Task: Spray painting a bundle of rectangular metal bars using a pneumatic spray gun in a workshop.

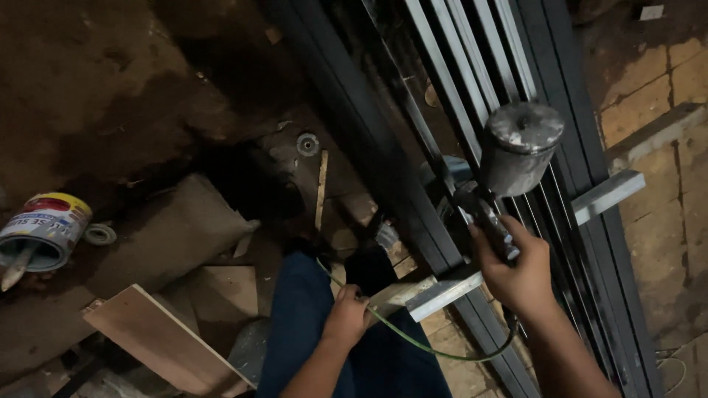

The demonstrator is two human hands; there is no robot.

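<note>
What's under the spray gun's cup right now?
Under the spray gun's cup lie the dark metal bars of a gate frame. The right hand grips the gun's handle; the nozzle is hidden behind the cup. The left hand holds the green hose.

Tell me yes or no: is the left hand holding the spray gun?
No. The right hand grips the spray gun, while the left hand holds the green hose.

The dirt and brick floor (110,88) carries a dark metal gate frame (413,169) propped on pale crossbars (605,195), a tipped paint can (44,230) beside a tape roll (99,234), a wooden board (162,340), cardboard sheets (184,228), a thin stick (321,188) and a small disc (307,144).
</note>
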